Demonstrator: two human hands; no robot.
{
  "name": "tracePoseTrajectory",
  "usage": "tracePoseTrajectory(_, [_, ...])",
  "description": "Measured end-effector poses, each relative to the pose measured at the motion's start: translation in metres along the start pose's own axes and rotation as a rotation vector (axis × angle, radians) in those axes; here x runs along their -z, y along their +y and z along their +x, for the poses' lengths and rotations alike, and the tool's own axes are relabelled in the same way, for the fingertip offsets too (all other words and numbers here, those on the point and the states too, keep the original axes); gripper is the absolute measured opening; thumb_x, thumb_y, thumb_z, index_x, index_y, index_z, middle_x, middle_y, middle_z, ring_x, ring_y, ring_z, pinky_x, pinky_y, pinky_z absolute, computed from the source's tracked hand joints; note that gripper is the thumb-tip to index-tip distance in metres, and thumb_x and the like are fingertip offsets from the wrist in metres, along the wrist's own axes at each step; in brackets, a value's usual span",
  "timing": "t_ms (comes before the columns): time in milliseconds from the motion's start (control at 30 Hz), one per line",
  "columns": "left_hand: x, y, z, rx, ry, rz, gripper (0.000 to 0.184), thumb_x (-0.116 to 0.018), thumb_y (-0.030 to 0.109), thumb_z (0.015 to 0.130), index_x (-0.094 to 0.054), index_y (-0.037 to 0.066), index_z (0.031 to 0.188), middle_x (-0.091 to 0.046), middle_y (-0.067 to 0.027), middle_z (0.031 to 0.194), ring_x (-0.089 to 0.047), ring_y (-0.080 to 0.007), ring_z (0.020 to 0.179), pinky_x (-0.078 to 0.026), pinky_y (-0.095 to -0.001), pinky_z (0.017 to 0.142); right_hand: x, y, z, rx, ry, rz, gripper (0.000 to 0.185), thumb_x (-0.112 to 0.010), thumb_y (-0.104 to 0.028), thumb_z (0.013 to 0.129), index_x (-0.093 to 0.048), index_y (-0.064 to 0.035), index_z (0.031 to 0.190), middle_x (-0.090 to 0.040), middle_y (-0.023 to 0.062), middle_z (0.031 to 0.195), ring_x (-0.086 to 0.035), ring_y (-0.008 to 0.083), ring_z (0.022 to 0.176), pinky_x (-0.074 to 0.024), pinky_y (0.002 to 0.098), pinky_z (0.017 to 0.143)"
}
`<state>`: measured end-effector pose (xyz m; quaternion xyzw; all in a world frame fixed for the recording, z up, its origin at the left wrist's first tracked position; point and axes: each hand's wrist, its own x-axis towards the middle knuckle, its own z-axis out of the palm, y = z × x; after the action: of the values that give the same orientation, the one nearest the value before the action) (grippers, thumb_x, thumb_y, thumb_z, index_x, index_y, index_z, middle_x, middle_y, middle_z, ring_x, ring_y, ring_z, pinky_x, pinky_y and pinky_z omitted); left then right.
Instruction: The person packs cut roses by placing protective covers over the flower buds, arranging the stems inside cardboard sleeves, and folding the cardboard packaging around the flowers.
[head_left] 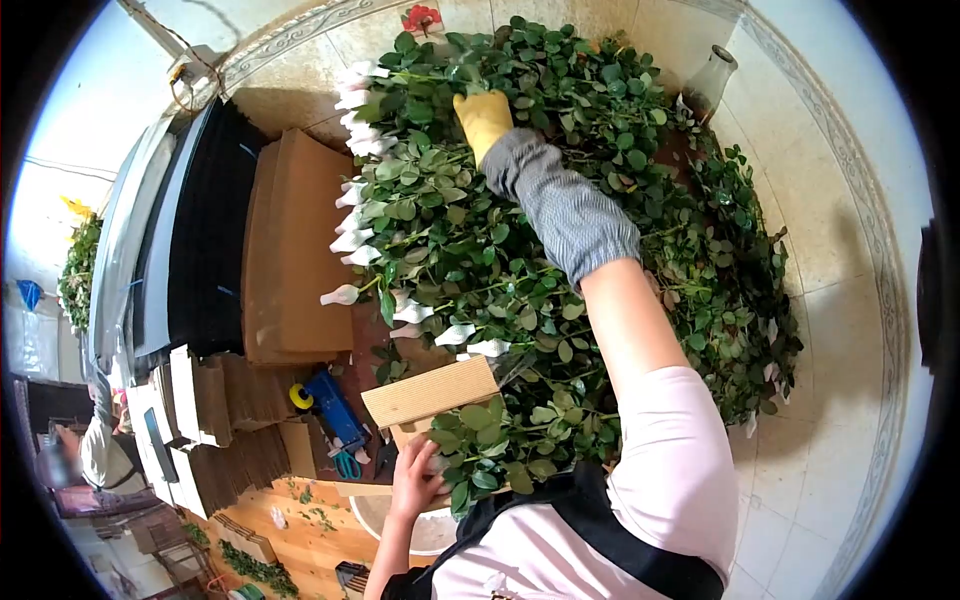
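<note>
My right hand point(483, 122), in a yellow glove with a grey sleeve, reaches far into a large pile of leafy rose stems point(540, 230). Its fingers are closed, and leaves hide what they hold. My left hand point(413, 482) is bare and curled at the near end of a small leafy bunch point(520, 440), against a pale bloom partly hidden by the fingers. Just above it lies a piece of corrugated cardboard point(430, 390). Pale-wrapped blooms point(350, 240) line the left edge of the pile.
Cardboard sheets point(300, 245) stand left of the pile. A blue tool point(335, 408), yellow tape point(300, 397) and teal scissors point(347, 464) lie below them. A white tub point(425, 530) is beneath my left hand. A glass vase point(708, 85) stands back right. Another person point(100, 455) is at far left.
</note>
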<state>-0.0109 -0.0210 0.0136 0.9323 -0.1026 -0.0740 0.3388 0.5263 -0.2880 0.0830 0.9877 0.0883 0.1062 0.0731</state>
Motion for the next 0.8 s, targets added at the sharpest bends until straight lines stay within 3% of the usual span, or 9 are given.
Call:
tracePoseTrajectory(100, [0.001, 0.000, -0.002, 0.014, -0.011, 0.016, 0.060, -0.079, 0.003, 0.066, -0.059, 0.003, 0.123, -0.055, -0.0188, 0.135, -0.053, -0.0407, 0.122, -0.044, -0.0472, 0.103, -0.002, -0.002, -0.034, -0.059, 0.159, 0.115, 0.022, -0.060, -0.014, 0.090, -0.067, -0.0149, 0.111, -0.074, 0.0015, 0.082, -0.072, 0.0232, 0.087, -0.0494, 0.0357, 0.086])
tracePoseTrajectory(267, [-0.005, -0.008, -0.006, 0.035, 0.000, 0.017, 0.065, -0.080, 0.000, 0.064, -0.059, 0.005, 0.126, -0.055, -0.0197, 0.134, -0.053, -0.0411, 0.123, -0.045, -0.0464, 0.103, 0.037, 0.030, -0.155, 0.185, 0.566, 0.305, 0.027, -0.059, -0.007, 0.089, -0.068, -0.0164, 0.113, -0.070, 0.0028, 0.096, -0.063, 0.0244, 0.111, -0.0332, 0.0420, 0.114])
tracePoseTrajectory(300, [-0.005, -0.008, -0.006, 0.035, 0.000, 0.013, 0.066, -0.076, -0.003, 0.064, -0.058, 0.004, 0.126, -0.054, -0.0197, 0.136, -0.052, -0.0412, 0.124, -0.045, -0.0452, 0.104, 0.040, 0.037, -0.181, 0.083, 0.502, 0.262, 0.028, -0.057, -0.006, 0.090, -0.067, -0.0166, 0.114, -0.070, 0.0022, 0.107, -0.060, 0.0225, 0.117, -0.0315, 0.0412, 0.116])
tracePoseTrajectory(333, [-0.006, -0.009, -0.006, 0.035, 0.002, 0.006, 0.066, -0.073, -0.006, 0.063, -0.058, 0.003, 0.127, -0.053, -0.0198, 0.137, -0.052, -0.0412, 0.125, -0.045, -0.0440, 0.104, 0.039, 0.053, -0.204, 0.014, 0.311, 0.207, 0.031, -0.060, -0.004, 0.088, -0.068, -0.0176, 0.115, -0.070, -0.0012, 0.117, -0.059, 0.0204, 0.122, -0.0318, 0.0411, 0.116])
tracePoseTrajectory(433, [-0.006, -0.011, -0.005, 0.010, 0.006, -0.030, 0.067, -0.073, -0.007, 0.065, -0.058, 0.004, 0.129, -0.053, -0.0186, 0.137, -0.052, -0.0395, 0.126, -0.046, -0.0432, 0.104, 0.031, 0.102, -0.262, -0.034, 0.487, 0.251, 0.034, -0.064, 0.002, 0.083, -0.070, -0.0165, 0.111, -0.071, -0.0001, 0.119, -0.060, 0.0217, 0.122, -0.0418, 0.0403, 0.110])
tracePoseTrajectory(467, [-0.007, -0.013, -0.006, 0.011, 0.011, -0.042, 0.067, -0.073, -0.008, 0.065, -0.057, 0.004, 0.129, -0.053, -0.0185, 0.137, -0.052, -0.0395, 0.126, -0.046, -0.0427, 0.104, 0.033, 0.115, -0.281, -0.050, 0.518, 0.252, 0.020, -0.062, -0.015, 0.089, -0.071, -0.0133, 0.107, -0.071, 0.0052, 0.118, -0.061, 0.0262, 0.122, -0.0448, 0.0415, 0.107])
tracePoseTrajectory(600, [-0.008, -0.014, -0.004, -0.016, 0.029, -0.062, 0.068, -0.074, -0.008, 0.064, -0.057, 0.003, 0.129, -0.053, -0.0180, 0.137, -0.052, -0.0383, 0.127, -0.045, -0.0422, 0.105, 0.086, 0.152, -0.326, 0.087, 0.795, 0.315, 0.055, -0.051, -0.054, 0.093, -0.069, -0.0048, 0.109, -0.070, 0.0108, 0.118, -0.061, 0.0323, 0.120, -0.0456, 0.0427, 0.107])
tracePoseTrajectory(700, [-0.006, -0.010, -0.003, -0.038, 0.046, -0.073, 0.065, -0.072, -0.008, 0.066, -0.058, 0.003, 0.129, -0.054, -0.0172, 0.136, -0.051, -0.0378, 0.126, -0.045, -0.0426, 0.106, 0.103, 0.126, -0.344, 0.034, 0.541, 0.480, 0.035, -0.061, -0.035, 0.093, -0.068, -0.0092, 0.116, -0.070, 0.0126, 0.117, -0.061, 0.0282, 0.120, -0.0415, 0.0476, 0.111])
tracePoseTrajectory(800, [-0.004, -0.007, -0.002, -0.050, 0.040, -0.063, 0.064, -0.070, -0.008, 0.067, -0.057, 0.002, 0.129, -0.053, -0.0170, 0.137, -0.051, -0.0381, 0.127, -0.044, -0.0427, 0.106, 0.122, 0.060, -0.330, 0.373, 0.486, -0.136, 0.017, -0.062, -0.019, 0.093, -0.073, -0.0140, 0.105, -0.071, 0.0090, 0.114, -0.065, 0.0229, 0.113, -0.0440, 0.0442, 0.109])
